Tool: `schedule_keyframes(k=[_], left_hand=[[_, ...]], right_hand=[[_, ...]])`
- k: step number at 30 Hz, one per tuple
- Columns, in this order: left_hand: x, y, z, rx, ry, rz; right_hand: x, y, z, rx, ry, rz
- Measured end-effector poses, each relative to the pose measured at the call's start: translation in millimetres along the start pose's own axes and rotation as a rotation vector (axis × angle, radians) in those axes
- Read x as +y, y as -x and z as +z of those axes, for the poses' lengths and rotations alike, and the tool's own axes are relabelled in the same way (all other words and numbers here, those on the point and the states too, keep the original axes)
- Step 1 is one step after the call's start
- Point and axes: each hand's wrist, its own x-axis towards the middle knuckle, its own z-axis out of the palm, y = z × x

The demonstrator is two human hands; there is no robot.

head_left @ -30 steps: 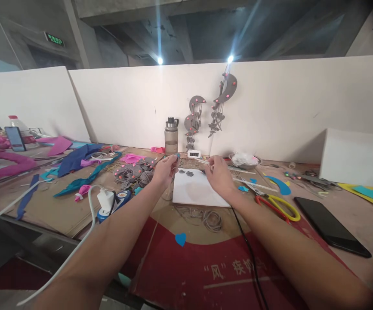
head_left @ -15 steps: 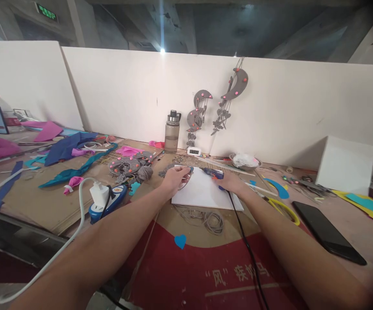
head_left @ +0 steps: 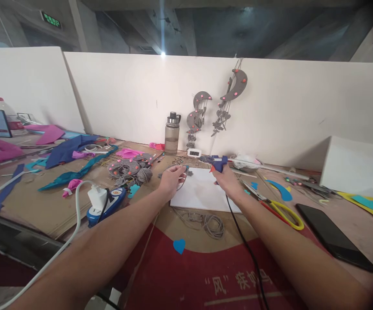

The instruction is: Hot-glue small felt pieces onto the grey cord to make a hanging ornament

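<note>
My left hand pinches a small dark bluish piece, too small to make out, above the left part of a white sheet. A thin grey cord hangs by its fingers. My right hand is wrapped round a blue hot glue gun, whose nozzle points left beyond the sheet's far edge. From the gun a black cable runs down toward me. In front of the sheet lies a loose coil of grey cord, and nearer me a blue heart cutout.
Yellow-handled scissors and a black phone lie right. A bottle stands by the white partition, where grey moon hangings hang. Left are grey yarn pieces, a blue power strip and teal cloth.
My right hand has lifted the glue gun up and away from the sheet, baring the scissors' blades. My left hand has shifted slightly left, still pinching the small piece.
</note>
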Motion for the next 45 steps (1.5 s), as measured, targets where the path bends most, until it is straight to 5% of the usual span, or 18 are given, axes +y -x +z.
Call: schedule_keyframes(k=[7,25,45], left_hand=[[17.0,-7.6,-6.5,0.079,0.062,0.076],[25.4,-4.8,-5.7,0.110,0.101,0.094],[23.7,-5.9,-5.0,0.129,-0.006,0.107]], right_hand=[[-28.5,33.6,20.9,-0.130,-0.546,-0.291],[-25.6,43.1,22.9,-0.107,-0.111,-0.433],[-32.7,47.5,18.8,-0.094,0.002,-0.430]])
